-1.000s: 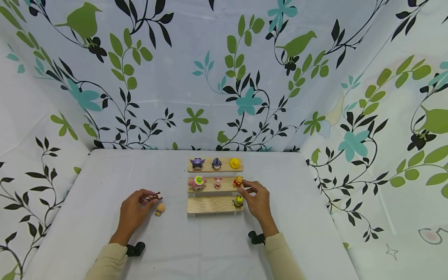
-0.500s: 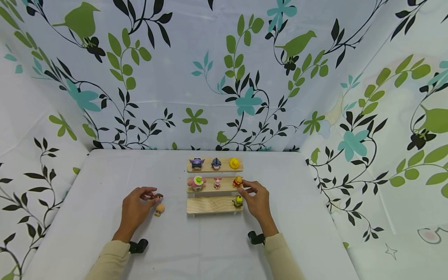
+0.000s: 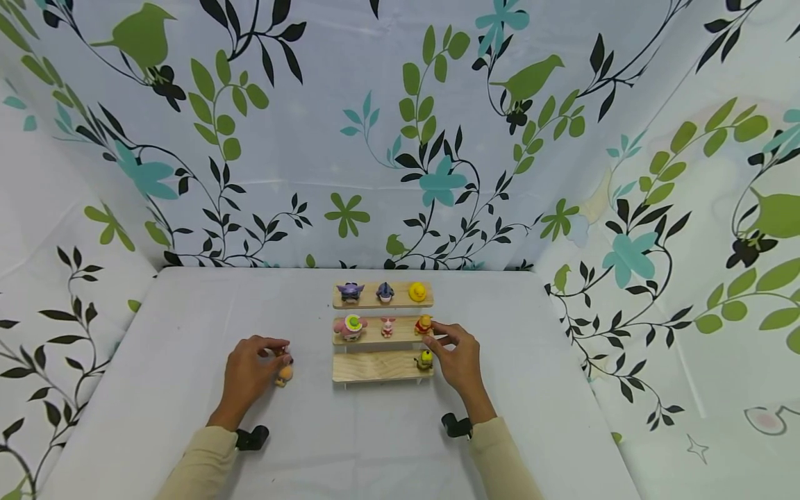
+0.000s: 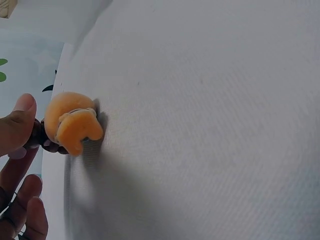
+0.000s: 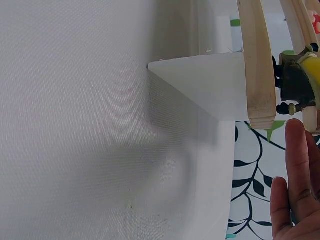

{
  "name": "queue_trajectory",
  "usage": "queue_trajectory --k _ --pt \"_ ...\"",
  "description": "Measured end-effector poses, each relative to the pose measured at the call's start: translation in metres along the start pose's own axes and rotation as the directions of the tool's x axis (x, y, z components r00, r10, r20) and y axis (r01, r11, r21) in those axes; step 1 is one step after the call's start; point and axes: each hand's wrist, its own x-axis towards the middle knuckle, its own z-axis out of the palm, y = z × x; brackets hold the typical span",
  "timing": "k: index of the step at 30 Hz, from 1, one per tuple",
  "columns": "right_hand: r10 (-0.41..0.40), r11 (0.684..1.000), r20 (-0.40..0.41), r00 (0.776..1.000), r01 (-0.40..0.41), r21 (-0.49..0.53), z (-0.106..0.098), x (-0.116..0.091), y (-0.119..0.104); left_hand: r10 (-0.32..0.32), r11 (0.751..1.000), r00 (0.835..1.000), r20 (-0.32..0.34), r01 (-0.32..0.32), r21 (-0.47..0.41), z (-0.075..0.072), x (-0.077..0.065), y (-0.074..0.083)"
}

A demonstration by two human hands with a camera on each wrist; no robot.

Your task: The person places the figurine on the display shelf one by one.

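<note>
My left hand (image 3: 246,375) pinches a small dark brown figurine (image 4: 35,136) between thumb and fingers, low over the table at the left. Most of that figurine is hidden by the fingers. Right beside it an orange figurine (image 4: 75,120) with a rounded head stands on the white cloth. At the three-tier wooden display shelf (image 3: 371,368), my right hand (image 3: 460,357) holds the red and yellow bear figurine (image 3: 423,323) at the right end of the middle tier, thumb in front and index finger behind. Below it, a dark figurine with a yellow-green top (image 3: 425,360) sits on the lowest tier.
A purple figurine (image 3: 350,292), a dark blue one (image 3: 385,292) and a yellow duck (image 3: 417,292) line the top tier. A pink elephant-like figurine (image 3: 351,327) and a small pink one (image 3: 387,327) share the middle tier. Patterned cloth walls surround the white table (image 3: 350,444).
My left hand has shifted slightly right and turned the brown figurine, bringing it close to the orange one. The right hand stays at the bear figurine.
</note>
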Motion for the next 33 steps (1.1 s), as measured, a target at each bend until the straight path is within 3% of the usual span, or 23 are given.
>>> queue_trajectory --k 10,18,26,33 --pt "-0.019 1.0 -0.012 1.0 0.019 -0.015 -0.001 -0.001 -0.003 -0.031 1.0 1.0 0.006 0.031 -0.005 -0.002 -0.003 0.0" --pt "-0.021 1.0 -0.007 1.0 0.02 -0.02 0.0 -0.001 0.0 -0.021 1.0 0.999 -0.038 0.02 -0.003 -0.001 -0.006 0.0" --pt "-0.032 0.999 -0.015 0.999 0.031 -0.031 0.001 -0.001 0.0 -0.043 0.999 0.998 -0.045 0.043 0.001 -0.008 -0.002 0.018" --pt "-0.036 0.998 -0.018 0.999 0.035 -0.042 0.001 -0.001 0.0 -0.006 1.0 0.999 -0.049 0.005 -0.026 -0.014 0.002 0.039"
